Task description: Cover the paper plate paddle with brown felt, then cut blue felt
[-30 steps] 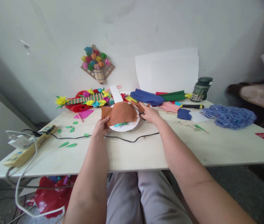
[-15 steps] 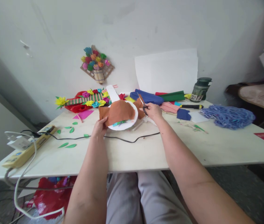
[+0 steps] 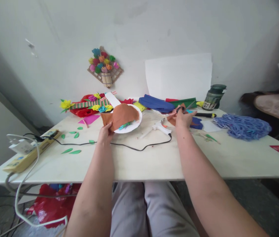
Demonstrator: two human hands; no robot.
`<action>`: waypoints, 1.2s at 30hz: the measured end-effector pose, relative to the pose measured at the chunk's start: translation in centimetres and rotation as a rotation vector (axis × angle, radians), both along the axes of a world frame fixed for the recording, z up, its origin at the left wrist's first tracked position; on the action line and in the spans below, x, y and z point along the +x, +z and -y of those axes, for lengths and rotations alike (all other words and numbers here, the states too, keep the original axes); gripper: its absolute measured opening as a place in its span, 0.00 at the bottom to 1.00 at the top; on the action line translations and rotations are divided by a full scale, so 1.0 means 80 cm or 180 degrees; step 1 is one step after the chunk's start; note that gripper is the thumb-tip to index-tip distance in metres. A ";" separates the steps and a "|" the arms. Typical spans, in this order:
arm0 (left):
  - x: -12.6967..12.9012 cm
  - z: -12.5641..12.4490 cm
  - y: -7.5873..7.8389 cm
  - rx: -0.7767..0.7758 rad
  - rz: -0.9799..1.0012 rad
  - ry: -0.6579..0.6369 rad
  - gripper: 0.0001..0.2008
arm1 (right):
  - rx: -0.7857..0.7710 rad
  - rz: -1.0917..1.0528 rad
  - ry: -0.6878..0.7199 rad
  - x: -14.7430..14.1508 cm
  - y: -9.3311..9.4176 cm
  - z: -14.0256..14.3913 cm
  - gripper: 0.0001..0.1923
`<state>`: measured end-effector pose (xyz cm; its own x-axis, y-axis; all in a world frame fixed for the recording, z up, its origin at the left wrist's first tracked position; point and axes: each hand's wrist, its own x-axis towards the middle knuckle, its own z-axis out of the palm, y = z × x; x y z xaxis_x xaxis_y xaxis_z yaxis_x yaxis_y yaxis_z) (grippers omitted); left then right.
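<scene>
My left hand [image 3: 106,131] pinches the left edge of brown paper [image 3: 126,116] that lies over a white paper plate [image 3: 139,120]. A white strip [image 3: 112,99] sticks up from the plate's top, and small blue and green bits show along the lower edge of the brown paper. To the right, my right hand [image 3: 184,119] is closed on a pair of scissors [image 3: 180,109], their blades pointing up and right. A loose brown piece [image 3: 171,120] is at the same hand; whether the fingers grip it I cannot tell.
Between the hands lies a white glue gun [image 3: 163,127], its black cord [image 3: 139,150] running left to a power strip [image 3: 28,158]. Green paper leaves [image 3: 75,152] lie at left. Folded blue paper [image 3: 155,103], a dark jar [image 3: 214,97] and blue yarn [image 3: 243,126] stand behind and right.
My right hand has moved right with the scissors, away from the plate. The brown piece at the plate's right is now by that hand, and the glue gun is uncovered. The plate has shifted slightly left.
</scene>
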<state>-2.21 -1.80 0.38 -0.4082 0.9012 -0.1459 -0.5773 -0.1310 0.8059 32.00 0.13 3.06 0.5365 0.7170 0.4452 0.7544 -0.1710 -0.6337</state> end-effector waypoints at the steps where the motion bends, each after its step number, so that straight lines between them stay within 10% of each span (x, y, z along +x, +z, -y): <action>1: 0.000 0.000 0.000 0.0005 0.0019 0.0020 0.16 | 0.0106 -0.0260 -0.0166 -0.002 -0.001 -0.001 0.42; 5: 0.001 0.003 0.002 0.0053 0.0082 0.0029 0.14 | 0.0751 -0.1537 -0.0504 -0.013 0.001 -0.005 0.38; 11: 0.002 0.004 0.004 0.0156 0.0117 -0.0030 0.13 | 0.1484 -0.2692 0.0841 -0.029 0.001 -0.011 0.23; 22: 0.009 0.012 0.008 0.0219 0.0064 -0.0439 0.11 | 0.0442 -0.3203 0.2380 -0.081 0.004 0.005 0.19; 36: 0.012 0.019 0.008 0.0381 -0.0223 -0.1072 0.12 | -0.0188 -0.3913 0.3106 -0.088 -0.004 0.007 0.19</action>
